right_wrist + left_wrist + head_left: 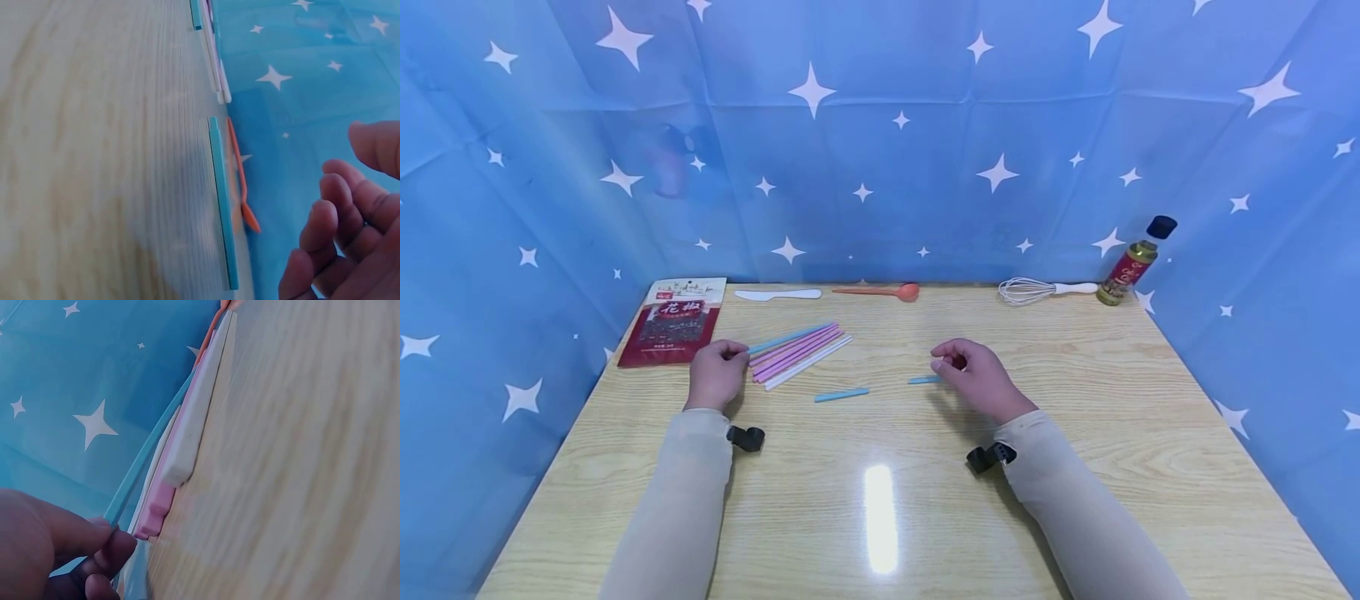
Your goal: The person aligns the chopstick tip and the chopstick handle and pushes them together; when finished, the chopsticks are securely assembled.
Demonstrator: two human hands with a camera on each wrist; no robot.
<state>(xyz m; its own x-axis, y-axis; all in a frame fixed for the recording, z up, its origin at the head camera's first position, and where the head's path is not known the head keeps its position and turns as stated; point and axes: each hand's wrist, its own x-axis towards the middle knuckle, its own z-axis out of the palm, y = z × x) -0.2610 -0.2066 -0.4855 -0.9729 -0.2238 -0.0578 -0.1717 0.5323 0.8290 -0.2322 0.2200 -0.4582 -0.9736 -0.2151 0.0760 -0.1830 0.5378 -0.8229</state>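
My left hand [715, 377] pinches the near end of a long thin blue stick [145, 455] between thumb and fingertips, at the left of the table. That stick slants along the far side of a bundle of pink sticks [797, 353] and a white stick [808, 363]. Over the right of the middle, my right hand [976, 375] holds nothing; its fingers are loosely bent and the thumb stands apart. Below its fingertips lies a short blue stick [222, 206], partly hidden by the hand in the head view. Another short blue stick [842, 395] rests between the hands.
Behind the left hand lies a red spice packet [672, 327]. Along the back edge are a white knife [778, 294], an orange spoon [880, 291] and a whisk [1045, 289]. An oil bottle [1131, 265] stands at the back right corner. Blue star-patterned curtains enclose the table.
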